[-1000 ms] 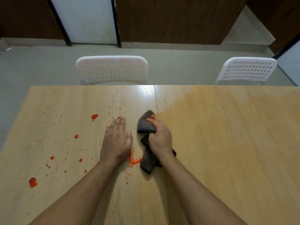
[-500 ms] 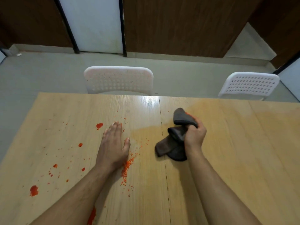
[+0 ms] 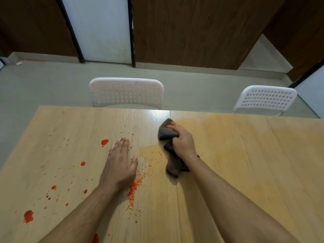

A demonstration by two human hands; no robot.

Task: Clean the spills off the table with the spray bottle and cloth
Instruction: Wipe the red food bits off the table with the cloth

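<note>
My right hand (image 3: 183, 143) grips a dark grey cloth (image 3: 166, 132) that lies bunched on the light wooden table (image 3: 245, 155) near its middle seam. My left hand (image 3: 119, 163) lies flat on the table with fingers straight, just left of the cloth. Red-orange spills (image 3: 104, 142) dot the left half of the table, with a bigger blot (image 3: 28, 216) near the front left and a streak of small orange crumbs (image 3: 134, 188) beside my left wrist. A damp, darker patch spreads on the wood around the cloth. No spray bottle is in view.
Two white perforated chairs stand behind the table's far edge, one chair (image 3: 126, 92) at the centre and another chair (image 3: 266, 99) at the right. Beyond them are a grey floor and a brown wall with a white panel.
My right hand went right and lifted with the cloth, then came back left and farther from me, pressing the cloth down near the seam. My left hand stayed flat on the table.
</note>
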